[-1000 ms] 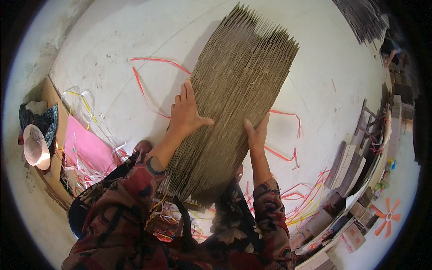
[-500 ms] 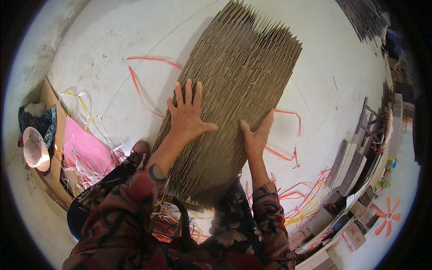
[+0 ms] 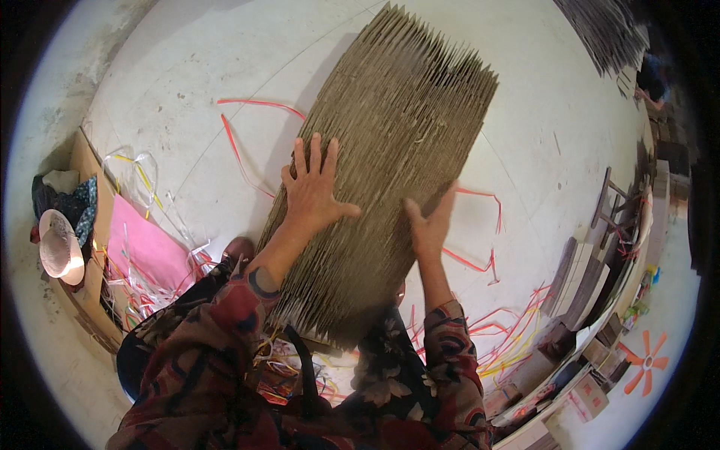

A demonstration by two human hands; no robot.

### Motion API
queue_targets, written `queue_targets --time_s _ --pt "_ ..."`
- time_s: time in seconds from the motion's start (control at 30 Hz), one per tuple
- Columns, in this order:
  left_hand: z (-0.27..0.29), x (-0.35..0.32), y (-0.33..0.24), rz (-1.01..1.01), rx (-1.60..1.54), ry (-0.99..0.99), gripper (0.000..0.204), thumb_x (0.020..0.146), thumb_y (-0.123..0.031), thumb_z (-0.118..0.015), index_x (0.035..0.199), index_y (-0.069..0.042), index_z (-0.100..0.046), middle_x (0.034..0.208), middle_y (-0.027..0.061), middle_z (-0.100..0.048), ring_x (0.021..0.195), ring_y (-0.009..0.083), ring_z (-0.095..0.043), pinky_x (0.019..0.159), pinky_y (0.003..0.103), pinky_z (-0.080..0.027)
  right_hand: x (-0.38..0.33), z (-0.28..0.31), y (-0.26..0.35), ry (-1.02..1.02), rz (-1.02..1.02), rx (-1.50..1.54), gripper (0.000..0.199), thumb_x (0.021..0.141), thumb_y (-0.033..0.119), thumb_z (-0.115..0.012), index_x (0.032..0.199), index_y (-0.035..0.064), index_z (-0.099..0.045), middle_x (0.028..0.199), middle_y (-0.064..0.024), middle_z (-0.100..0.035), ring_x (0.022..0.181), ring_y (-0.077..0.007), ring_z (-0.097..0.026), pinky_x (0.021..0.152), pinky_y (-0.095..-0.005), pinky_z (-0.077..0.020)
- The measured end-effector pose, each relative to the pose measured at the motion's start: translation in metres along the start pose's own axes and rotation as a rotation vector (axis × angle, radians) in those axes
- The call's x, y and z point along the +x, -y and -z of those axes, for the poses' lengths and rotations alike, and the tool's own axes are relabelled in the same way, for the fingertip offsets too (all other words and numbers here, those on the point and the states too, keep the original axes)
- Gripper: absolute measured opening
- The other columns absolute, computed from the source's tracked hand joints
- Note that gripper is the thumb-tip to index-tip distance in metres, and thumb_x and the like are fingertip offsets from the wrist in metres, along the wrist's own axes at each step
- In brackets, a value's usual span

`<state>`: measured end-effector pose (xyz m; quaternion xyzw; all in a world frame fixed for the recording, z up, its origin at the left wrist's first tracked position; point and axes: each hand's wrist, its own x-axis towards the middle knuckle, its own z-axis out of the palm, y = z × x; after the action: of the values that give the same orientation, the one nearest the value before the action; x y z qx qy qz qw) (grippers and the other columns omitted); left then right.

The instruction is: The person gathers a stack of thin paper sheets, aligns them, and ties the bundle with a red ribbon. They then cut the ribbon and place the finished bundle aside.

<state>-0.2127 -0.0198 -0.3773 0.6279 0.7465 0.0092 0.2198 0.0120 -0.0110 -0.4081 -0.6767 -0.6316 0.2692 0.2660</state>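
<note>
The stack of flat corrugated cardboard sheets (image 3: 390,187) stands on edge on the pale concrete floor (image 3: 187,75), leaning away from the person, with its near end above the knees. The left hand (image 3: 315,191) lies flat on the upper edges of the sheets, fingers spread and unclenched, pressing down without gripping. The right hand (image 3: 429,225) is open, palm set against the right flank of the stack, fingers extended upward.

Progress, as a judgement: the sheets are gathered into one block, but alignment appears incomplete. The far edges form a stepped, jagged line, and individual sheets protrude at the top. No strap is visible around the stack. Loose red plastic straps (image 3: 247,142) lie on the floor beside it and under it; more red and yellow straps (image 3: 510,345) lie to the right.

Limits of view: the near lower end of the stack is covered by the patterned sleeves. Whether any strap runs beneath the stack as a binding cannot be determined. The items along the right rim are distorted and unclear.
</note>
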Motion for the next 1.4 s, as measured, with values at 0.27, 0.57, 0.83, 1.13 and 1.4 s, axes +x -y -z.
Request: queue_targets --time_s 0.27,0.57,0.83,1.13,1.4 --pt "0.007 0.002 0.001 -0.011 -0.015 0.049 0.125 0.047 -0.060 -0.076 0.145 -0.014 -0.013 0.150 0.0166 -0.007 0.137 0.0387 -0.002 0.098 0.059 -0.019 0.199 0.041 0.019 -0.155 0.397 -0.303 0.069 0.089 0.048 -0.046 0.141 0.0065 -0.025 0.146 -0.0169 -0.024 0.136 -0.0308 -0.020 0.107 -0.0512 -0.0137" --pt "0.011 0.005 0.004 0.013 -0.086 0.113 0.121 0.051 -0.050 -0.080 0.145 -0.015 -0.012 0.150 0.0172 -0.004 0.137 0.0389 -0.001 0.101 0.058 -0.015 0.363 -0.004 -0.011 0.145 0.232 0.068 0.078 0.083 0.060 -0.047 0.139 0.0068 -0.033 0.143 -0.0181 -0.031 0.134 -0.0316 -0.026 0.109 -0.0391 -0.0194" --pt "0.011 0.007 0.006 0.041 -0.100 0.106 0.123 0.048 -0.048 -0.082 0.145 -0.015 -0.013 0.149 0.0186 -0.005 0.137 0.0399 -0.002 0.101 0.058 -0.014 0.380 -0.005 0.009 0.271 0.214 -0.193 0.079 0.079 0.069 -0.040 0.122 0.0053 -0.055 0.122 -0.0230 -0.053 0.118 -0.0361 -0.047 0.099 -0.0419 -0.0328" --pt "0.013 0.012 0.003 0.039 -0.105 0.106 0.126 0.045 -0.047 -0.084 0.145 -0.016 -0.014 0.149 0.0184 -0.006 0.137 0.0399 -0.003 0.100 0.058 -0.015 0.392 0.010 -0.003 0.353 0.212 -0.360 0.075 0.079 0.064 -0.046 0.125 0.0053 -0.053 0.120 -0.0235 -0.054 0.115 -0.0365 -0.049 0.096 -0.0436 -0.0367" --pt "0.013 0.010 0.003 0.036 -0.072 0.079 0.128 0.043 -0.053 -0.081 0.145 -0.016 -0.012 0.150 0.0169 -0.006 0.136 0.0402 -0.004 0.100 0.058 -0.014 0.283 0.056 0.004 -0.283 0.325 0.063 0.058 0.091 0.038 -0.049 0.133 -0.0006 -0.040 0.135 -0.0216 -0.041 0.120 -0.0320 -0.046 0.098 -0.0377 -0.0366"
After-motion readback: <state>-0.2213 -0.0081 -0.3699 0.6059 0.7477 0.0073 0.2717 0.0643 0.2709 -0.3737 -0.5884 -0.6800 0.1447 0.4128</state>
